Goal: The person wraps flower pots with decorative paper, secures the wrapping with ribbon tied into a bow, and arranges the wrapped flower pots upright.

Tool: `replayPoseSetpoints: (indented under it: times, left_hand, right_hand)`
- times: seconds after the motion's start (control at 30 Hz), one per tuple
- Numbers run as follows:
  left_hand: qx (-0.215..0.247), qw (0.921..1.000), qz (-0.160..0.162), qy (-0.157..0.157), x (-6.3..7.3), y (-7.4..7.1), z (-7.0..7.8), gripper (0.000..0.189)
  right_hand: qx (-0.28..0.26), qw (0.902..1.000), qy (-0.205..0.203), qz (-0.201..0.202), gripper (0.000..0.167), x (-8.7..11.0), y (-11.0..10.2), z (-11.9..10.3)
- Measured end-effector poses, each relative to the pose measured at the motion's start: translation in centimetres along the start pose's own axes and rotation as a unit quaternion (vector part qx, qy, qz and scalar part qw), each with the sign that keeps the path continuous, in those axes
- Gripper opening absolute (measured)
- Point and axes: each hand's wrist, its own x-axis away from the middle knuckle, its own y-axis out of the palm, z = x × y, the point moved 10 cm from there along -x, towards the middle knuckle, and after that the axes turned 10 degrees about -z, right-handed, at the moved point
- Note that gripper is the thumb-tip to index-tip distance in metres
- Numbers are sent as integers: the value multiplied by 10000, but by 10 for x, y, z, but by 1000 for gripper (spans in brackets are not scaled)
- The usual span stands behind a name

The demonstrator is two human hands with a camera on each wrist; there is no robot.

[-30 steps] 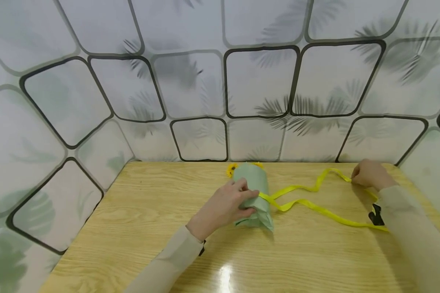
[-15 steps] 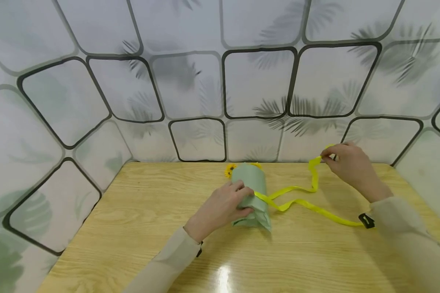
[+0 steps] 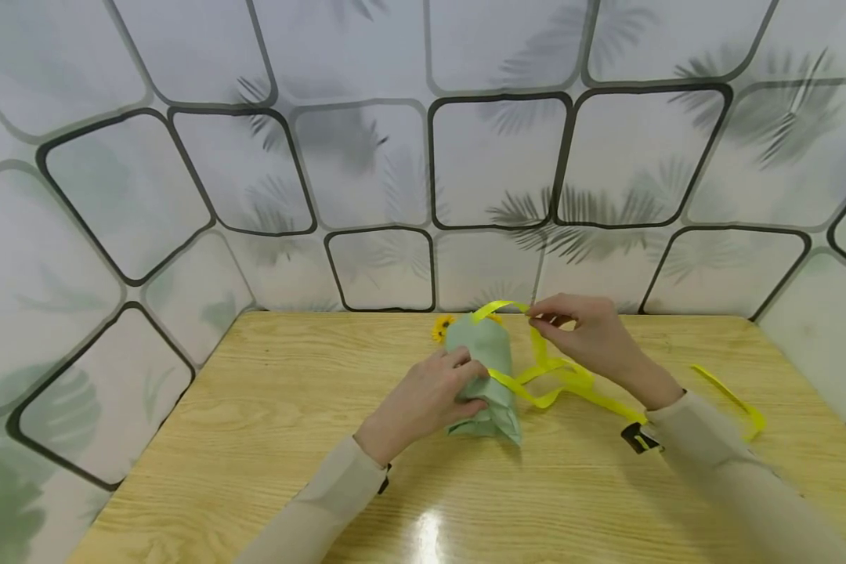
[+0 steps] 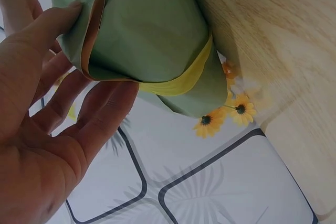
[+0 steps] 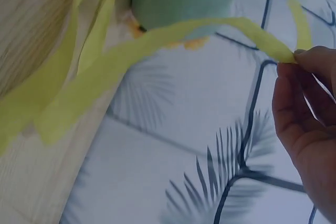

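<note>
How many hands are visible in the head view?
2: the left hand on the green wrapped bundle, gripping it; the right hand, to the bundle's right, pinching the yellow ribbon.

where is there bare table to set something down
On the wood table, between the left hand and the patterned wall to its left, and in the foreground between the two sleeves. It is crowded around the green-wrapped bouquet and the yellow ribbon by the right hand.

Yellow ribbon [image 3: 574,381] between the right fingers [image 3: 555,305].
</note>
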Motion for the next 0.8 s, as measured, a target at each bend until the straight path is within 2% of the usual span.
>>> replayPoseSetpoints:
  times: [0.17,0.33,0.57,0.67,0.8]
  left_hand:
    - [-39,10000,20,66,0,-1,2,28]
    - [-78,9998,103,122,1,-2,2,26]
    - [-26,9998,141,148,1,-1,2,26]
    - [28,9998,132,134,1,-1,1,26]
    - [95,9998,124,92,1,-1,-1,28]
  right_hand:
    - [-57,9992,-274,-280,21,-14,31,-9]
    - [-109,9980,-297,-543,15,-20,55,-9]
    - [-149,9973,-162,-695,15,-8,55,-7]
    - [-222,9954,-398,-839,20,2,54,-14]
    - [-370,9889,-941,-1090,26,14,61,-27]
